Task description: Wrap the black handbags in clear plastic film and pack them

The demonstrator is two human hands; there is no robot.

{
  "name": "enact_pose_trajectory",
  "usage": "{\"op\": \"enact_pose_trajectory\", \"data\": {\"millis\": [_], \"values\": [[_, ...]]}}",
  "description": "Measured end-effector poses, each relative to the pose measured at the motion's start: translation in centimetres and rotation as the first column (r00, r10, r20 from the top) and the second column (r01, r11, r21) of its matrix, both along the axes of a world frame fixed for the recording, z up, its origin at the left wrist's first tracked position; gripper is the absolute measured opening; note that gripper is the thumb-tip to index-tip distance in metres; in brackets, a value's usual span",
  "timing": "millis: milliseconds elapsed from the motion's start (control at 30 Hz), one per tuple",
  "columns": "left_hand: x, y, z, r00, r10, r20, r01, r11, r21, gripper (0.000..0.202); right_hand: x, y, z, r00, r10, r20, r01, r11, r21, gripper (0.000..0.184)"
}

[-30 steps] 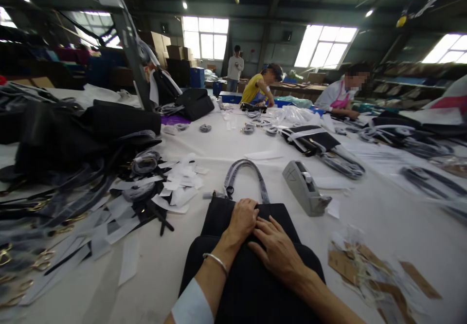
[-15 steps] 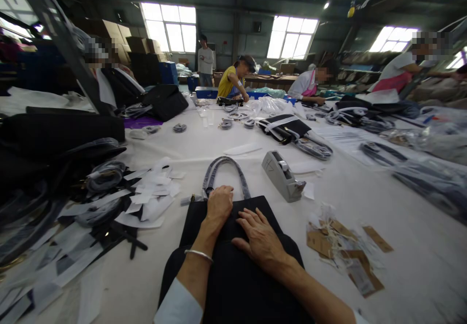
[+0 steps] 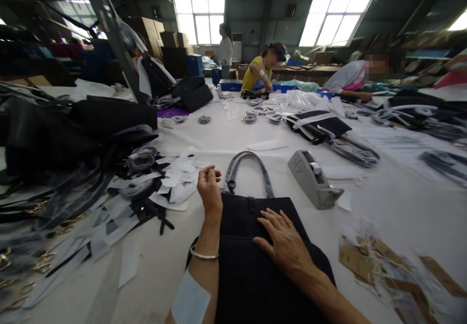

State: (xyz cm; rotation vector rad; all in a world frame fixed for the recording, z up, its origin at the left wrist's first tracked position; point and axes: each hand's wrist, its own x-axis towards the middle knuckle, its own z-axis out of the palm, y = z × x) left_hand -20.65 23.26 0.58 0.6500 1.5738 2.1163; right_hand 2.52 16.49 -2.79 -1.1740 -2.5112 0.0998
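A black handbag (image 3: 251,275) lies flat on the white table in front of me. Its handle (image 3: 250,156), wrapped in clear film, loops out past the top edge. Beside the bag's upper left corner my left hand (image 3: 209,188) is raised with its fingers curled together; whatever may be in them is hidden. A silver bangle (image 3: 204,253) circles that wrist. My right hand (image 3: 282,236) rests palm down on the bag, fingers stretched out. Just right of the handle stands a grey tape dispenser (image 3: 312,180).
White paper strips (image 3: 178,178) and wrapped straps (image 3: 142,158) lie to the left, beside piled black bags (image 3: 120,115). Brown hang tags (image 3: 386,265) are scattered at right. Another black bag (image 3: 317,124) lies farther back. A co-worker in yellow (image 3: 257,71) works across the table.
My left hand has moved off the bag's top edge to the left, uncovering a small black tab there. My right hand remains on the bag. The view has turned left.
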Motion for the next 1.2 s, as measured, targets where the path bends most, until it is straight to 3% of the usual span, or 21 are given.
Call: {"op": "enact_pose_trajectory", "data": {"millis": [67, 133, 167, 233, 300, 367, 700, 900, 1033, 1167, 1200], "values": [[0.8, -0.3, 0.4, 0.987, -0.073, -0.144, 0.07, 0.997, -0.028, 0.021, 0.0, 0.0, 0.0, 1.0, 0.002, 0.006, -0.002, 1.0, 0.004, 0.039], [1.8, -0.6, 0.6, 0.912, -0.212, -0.352, 0.175, 0.975, -0.136, 0.021, 0.1, 0.0, 0.1, 1.0, 0.006, 0.015, -0.006, 1.0, 0.003, 0.039], [2.2, -0.7, 0.6, 0.824, -0.324, -0.466, 0.236, 0.942, -0.238, 0.02, 0.1, 0.0, 0.1, 1.0, 0.006, 0.017, -0.006, 1.0, 0.002, 0.039], [3.0, -1.0, 0.5, 0.535, -0.579, -0.615, 0.312, 0.812, -0.493, 0.019, 0.1, 0.0, 0.2, 1.0, 0.007, 0.015, -0.007, 1.0, -0.003, 0.04], [3.6, -1.2, 0.1, 0.277, -0.738, -0.616, 0.294, 0.675, -0.677, 0.016, 0.1, 0.0, 0.2, 1.0, 0.008, 0.002, -0.008, 1.0, -0.011, 0.04], [4.0, -1.3, -0.4, 0.18, -0.789, -0.587, 0.265, 0.614, -0.744, 0.009, 0.0, 0.0, 0.3, 1.0, 0.009, -0.012, -0.009, 1.0, -0.023, 0.039], [4.5, -0.8, -0.9, 0.112, -0.816, -0.568, 0.152, 0.579, -0.801, 0.01, -0.2, 0.4, 0.3, 1.0, 0.013, -0.022, -0.015, 0.997, -0.079, 0.038], [5.5, -1.4, 0.2, 0.129, -0.766, -0.629, 0.156, 0.642, -0.75, 0.016, -0.4, 0.4, 0.8, 0.998, -0.008, -0.056, 0.003, 0.996, -0.092, 0.039], [9.1, -1.6, 1.9, 0.111, -0.731, -0.673, 0.279, 0.673, -0.685, 0.019, -0.5, 0.2, 1.0, 0.993, 0.0, -0.118, -0.011, 0.996, -0.092, 0.037], [12.4, -1.3, 1.5, 0.033, -0.744, -0.668, 0.482, 0.597, -0.641, 0.016, 0.1, -0.6, 1.4, 0.957, -0.017, -0.288, -0.009, 0.996, -0.089, 0.012], [12.8, -1.2, 1.1, 0.024, -0.746, -0.665, 0.513, 0.58, -0.633, 0.018, 0.5, -1.0, 1.7, 0.934, -0.015, -0.357, -0.02, 0.995, -0.097, 0.015]]}}
